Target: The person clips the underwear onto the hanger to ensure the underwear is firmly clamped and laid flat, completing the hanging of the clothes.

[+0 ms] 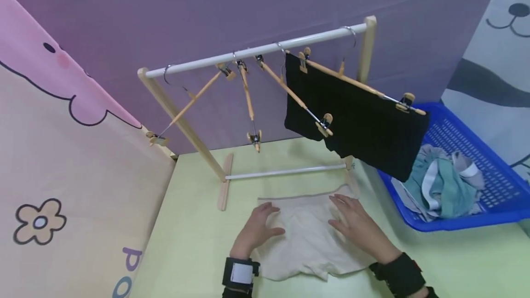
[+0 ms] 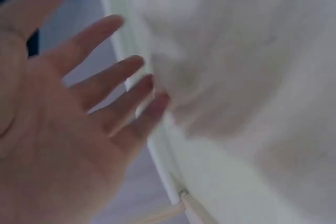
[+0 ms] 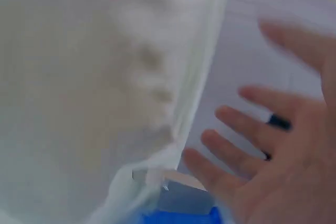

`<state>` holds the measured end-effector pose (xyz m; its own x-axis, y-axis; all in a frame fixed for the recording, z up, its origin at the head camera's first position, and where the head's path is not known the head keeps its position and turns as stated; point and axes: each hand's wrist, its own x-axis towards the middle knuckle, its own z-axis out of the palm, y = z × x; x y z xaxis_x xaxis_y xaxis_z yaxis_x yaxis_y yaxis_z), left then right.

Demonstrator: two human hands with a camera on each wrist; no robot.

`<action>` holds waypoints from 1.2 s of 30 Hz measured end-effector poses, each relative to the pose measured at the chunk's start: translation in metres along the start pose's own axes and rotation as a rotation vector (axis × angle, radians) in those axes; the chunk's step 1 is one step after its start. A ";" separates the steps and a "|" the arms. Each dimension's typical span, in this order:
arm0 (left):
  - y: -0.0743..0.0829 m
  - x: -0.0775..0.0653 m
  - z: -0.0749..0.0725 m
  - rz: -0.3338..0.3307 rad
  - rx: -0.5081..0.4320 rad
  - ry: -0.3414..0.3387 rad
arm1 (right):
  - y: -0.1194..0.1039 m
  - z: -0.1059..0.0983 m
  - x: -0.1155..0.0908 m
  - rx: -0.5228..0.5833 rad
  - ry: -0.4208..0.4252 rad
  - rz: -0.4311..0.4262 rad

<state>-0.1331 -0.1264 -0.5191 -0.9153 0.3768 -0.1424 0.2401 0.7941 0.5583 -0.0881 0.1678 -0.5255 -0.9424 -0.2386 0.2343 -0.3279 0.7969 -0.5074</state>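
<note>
Cream shorts (image 1: 308,238) lie spread on the pale green table, waistband away from me and legs toward me, with some wrinkles. At their left edge is my left hand (image 1: 257,230), its fingers spread and loosely bent. My right hand (image 1: 359,225) is over the upper right part of the shorts, fingers likewise apart. Neither hand grips the cloth. In the left wrist view the left hand (image 2: 84,114) has its fingertips near the pale fabric (image 2: 226,61); whether they touch cannot be told. The right hand (image 3: 278,145) appears blurred beside the fabric (image 3: 94,77) in the right wrist view.
Behind the shorts stands a small rack with a white rail (image 1: 256,52). Several clip hangers (image 1: 247,93) hang from it. Black shorts (image 1: 352,118) are clipped to the rightmost one. A blue basket (image 1: 505,183) with crumpled green and grey clothes (image 1: 451,187) sits at right.
</note>
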 end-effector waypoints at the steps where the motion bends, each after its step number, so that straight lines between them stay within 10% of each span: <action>1: 0.000 -0.001 0.004 0.005 0.033 -0.048 | 0.000 0.004 0.000 -0.059 -0.045 -0.014; 8: -0.004 -0.002 0.018 0.010 0.187 -0.087 | 0.011 0.014 -0.005 -0.175 -0.260 0.048; 12: -0.013 0.002 0.009 -0.001 0.056 -0.019 | 0.013 0.013 -0.006 -0.188 -0.252 0.036; 18: -0.031 0.024 -0.037 -0.152 -0.341 0.532 | 0.013 0.011 -0.006 -0.182 -0.244 0.025; 23: -0.045 0.044 -0.087 -0.247 -0.374 0.902 | 0.013 0.013 -0.004 -0.181 -0.246 0.021; 36: -0.066 0.087 -0.141 -0.288 -0.333 0.946 | 0.015 0.017 -0.005 -0.208 -0.237 0.016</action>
<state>-0.2744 -0.2135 -0.4532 -0.8380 -0.4478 0.3118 0.0024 0.5684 0.8227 -0.0893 0.1714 -0.5488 -0.9444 -0.3285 0.0155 -0.3157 0.8922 -0.3229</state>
